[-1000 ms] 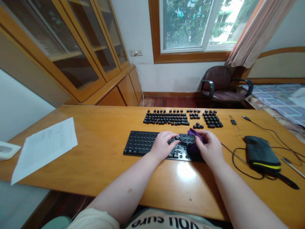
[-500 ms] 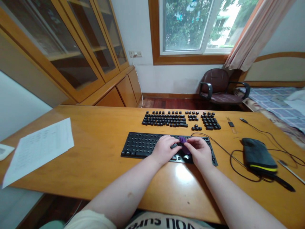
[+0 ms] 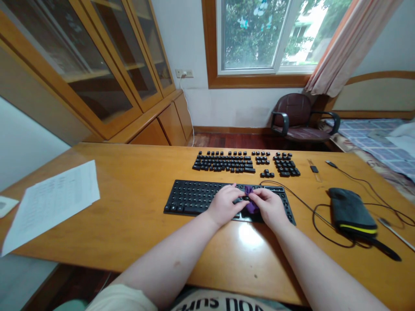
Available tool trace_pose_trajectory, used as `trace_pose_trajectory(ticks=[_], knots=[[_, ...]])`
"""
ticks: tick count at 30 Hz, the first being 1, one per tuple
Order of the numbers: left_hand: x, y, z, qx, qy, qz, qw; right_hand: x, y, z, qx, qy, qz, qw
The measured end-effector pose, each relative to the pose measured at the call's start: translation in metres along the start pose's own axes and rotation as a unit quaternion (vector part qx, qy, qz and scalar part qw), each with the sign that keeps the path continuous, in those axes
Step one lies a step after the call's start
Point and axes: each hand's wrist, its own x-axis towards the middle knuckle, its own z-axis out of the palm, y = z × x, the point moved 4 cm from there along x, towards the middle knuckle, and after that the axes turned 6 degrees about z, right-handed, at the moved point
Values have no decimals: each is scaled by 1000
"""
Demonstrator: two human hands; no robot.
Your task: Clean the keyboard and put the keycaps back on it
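Observation:
A black keyboard [image 3: 191,196] lies on the desk with most of its keycaps off; a few long keys remain along its front row. Over its right half, my right hand [image 3: 270,205] pinches a small purple cloth [image 3: 251,207] between thumb and fingers. My left hand [image 3: 226,203] is beside it, thumb and fingertips closed together against the cloth's left side. Whatever sits between those left fingertips is small, dark and mostly hidden. Behind the keyboard, loose black keycaps [image 3: 223,163] are laid out in keyboard order.
On the wooden desk [image 3: 129,203], a grey pouch with a yellow stripe [image 3: 352,211] lies at right among black cables [image 3: 316,216]. A small dark keycap puller [image 3: 314,169] rests near the far right. Printed papers [image 3: 53,203] lie at left. A chair [image 3: 295,116] stands beyond the desk.
The purple cloth is more bunched between the fingers, and its lower part has shifted slightly. The right fingers have drawn in a little. Keyboard and loose keycaps stay in place.

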Motion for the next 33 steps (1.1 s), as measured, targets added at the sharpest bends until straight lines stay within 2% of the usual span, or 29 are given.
trace_pose_trajectory(ticks=[5,9,15,19,21,24,27,29,33], knots=[[0,-1,2,-14,4,1,1000,-2,5,4,28,-31,18,999],[0,1,1,-36,26,-5,999,-2,2,0,16,4,-2,1000],[-1,-1,-2,-85,26,-93,992,3,-4,-8,-38,39,-45,998],[-4,-10,3,-171,43,-184,967,4,0,-13,-51,75,-77,993],[-6,-14,8,-221,50,-216,950,2,-4,-11,-85,53,-127,987],[-9,-17,13,-276,47,-239,930,-4,-15,-3,-162,-56,-213,962],[-10,-17,15,-295,22,-240,925,-6,-21,2,-195,-137,-232,943],[-10,-16,14,-292,-1,-234,927,-4,-23,1,-203,-144,-235,940],[-9,-14,14,-295,-28,-219,930,0,-21,-3,-193,-112,-233,947]])
